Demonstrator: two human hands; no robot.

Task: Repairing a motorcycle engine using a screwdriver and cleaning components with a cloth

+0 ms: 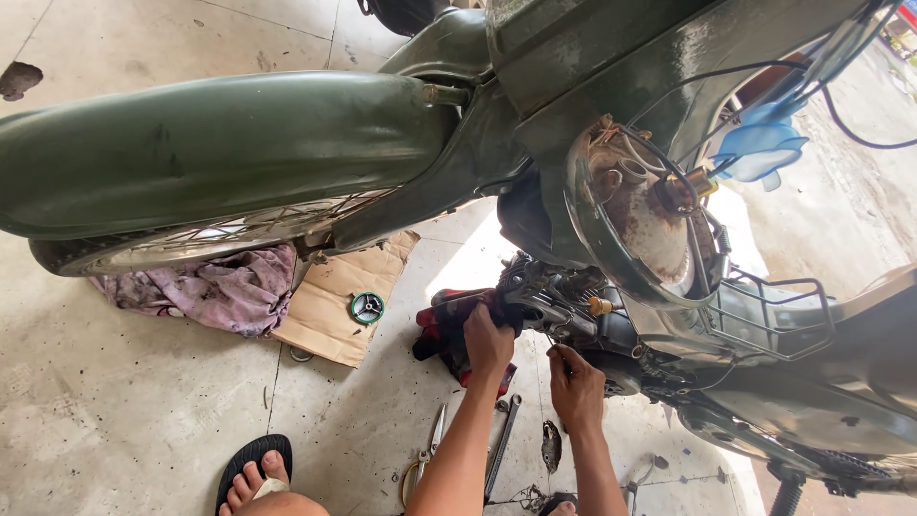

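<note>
The left hand point(488, 341) has its fingers closed on a red and black cloth point(444, 330) against the grey metal engine point(554, 301) of the dark green motorcycle point(229, 143), while the right hand point(576, 382), just beside it, has its fingers pinched together on a thin part at the engine, which is open and not yet reassembled.

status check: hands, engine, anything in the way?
Left hand presses red rag against engine. Right hand pinches thin tool at engine. Scissors and wrench lie on floor below.
</note>
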